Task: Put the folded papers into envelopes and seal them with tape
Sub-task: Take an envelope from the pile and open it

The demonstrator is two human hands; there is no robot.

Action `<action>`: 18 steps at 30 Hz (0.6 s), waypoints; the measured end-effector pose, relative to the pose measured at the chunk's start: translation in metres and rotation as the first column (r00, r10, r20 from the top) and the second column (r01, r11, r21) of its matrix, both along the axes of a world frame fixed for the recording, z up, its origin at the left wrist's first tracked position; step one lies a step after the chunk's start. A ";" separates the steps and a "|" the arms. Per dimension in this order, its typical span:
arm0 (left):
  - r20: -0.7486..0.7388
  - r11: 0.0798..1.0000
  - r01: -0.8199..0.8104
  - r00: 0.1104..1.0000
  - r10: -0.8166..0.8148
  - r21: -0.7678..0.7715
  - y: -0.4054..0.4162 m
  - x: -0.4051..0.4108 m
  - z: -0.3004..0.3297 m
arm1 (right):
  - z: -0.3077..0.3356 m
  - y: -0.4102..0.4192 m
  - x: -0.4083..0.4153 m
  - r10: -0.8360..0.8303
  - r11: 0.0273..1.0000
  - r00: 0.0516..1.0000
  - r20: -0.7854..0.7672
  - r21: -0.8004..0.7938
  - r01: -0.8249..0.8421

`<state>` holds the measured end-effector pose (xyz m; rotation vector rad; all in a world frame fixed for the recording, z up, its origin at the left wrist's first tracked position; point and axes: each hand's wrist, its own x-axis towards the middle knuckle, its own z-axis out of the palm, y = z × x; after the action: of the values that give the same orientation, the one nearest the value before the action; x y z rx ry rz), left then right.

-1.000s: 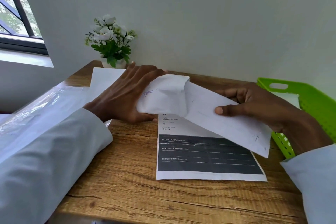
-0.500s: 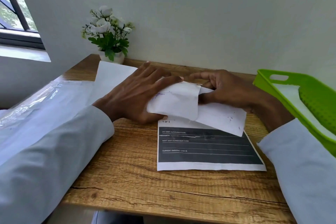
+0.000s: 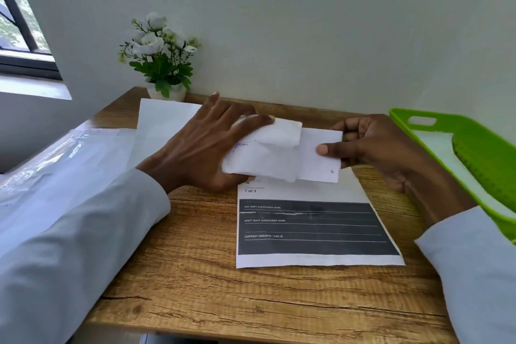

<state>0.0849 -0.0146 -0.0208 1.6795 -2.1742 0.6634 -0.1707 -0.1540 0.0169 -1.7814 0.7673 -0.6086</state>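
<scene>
A wooden table (image 3: 195, 288) fills the lower view, set against a pale wall (image 3: 307, 22). At the far left a window (image 3: 22, 36) shows above a sill. Both forearms wear light sleeves (image 3: 69, 232). A green plastic tray (image 3: 474, 153) sits at the table's right edge, tilted in the view, with something white inside it. A clear plastic sheet or bag (image 3: 50, 153) lies along the left side, partly under the left sleeve. A printed form (image 3: 312, 229) with a dark block and the text "1 of 3" lies flat near the table's middle. A blank white sheet (image 3: 162, 126) lies behind the left hand, just in front of a small potted plant (image 3: 159, 58) with white flowers at the back left.

Above the form, the 2 hands hold the task's pieces. The left hand (image 3: 206, 148) grips a white envelope (image 3: 265, 153), its fingers lying fairly straight over the top and the thumb underneath, so the envelope is pinched between them. A folded paper (image 3: 321, 153) sticks out of the envelope's right end, partly inserted. The right hand (image 3: 371, 145) pinches that paper's right edge, thumb on the near face and curled fingers behind it. The envelope and paper are over the top part of the form; whether they touch it I cannot tell.
</scene>
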 end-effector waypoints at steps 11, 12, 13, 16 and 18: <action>-0.009 0.999 -0.039 0.999 0.039 -0.004 0.000 0.002 -0.001 | -0.012 0.009 0.008 0.022 0.999 0.994 0.105 0.038 -0.026; -0.003 0.999 -0.038 0.999 0.038 -0.004 0.000 0.001 -0.001 | -0.014 0.010 0.011 0.026 0.999 0.994 0.108 0.044 -0.031; 0.007 0.999 -0.035 0.999 0.035 -0.006 0.000 -0.001 -0.001 | -0.016 0.011 0.014 0.026 0.998 0.993 0.112 0.050 -0.032; 0.028 1.000 -0.028 0.999 0.028 -0.011 -0.002 -0.009 -0.001 | -0.023 0.016 0.025 0.014 0.999 0.991 0.134 0.041 -0.020; 0.029 1.000 -0.019 0.999 0.020 -0.021 -0.002 -0.011 0.000 | -0.026 0.020 0.032 -0.010 0.999 0.987 0.159 0.036 0.004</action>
<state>0.0735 -0.0169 -0.0211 1.6928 -2.1659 0.7177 -0.1390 -0.1338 -0.0094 -1.6759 0.6713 -0.7283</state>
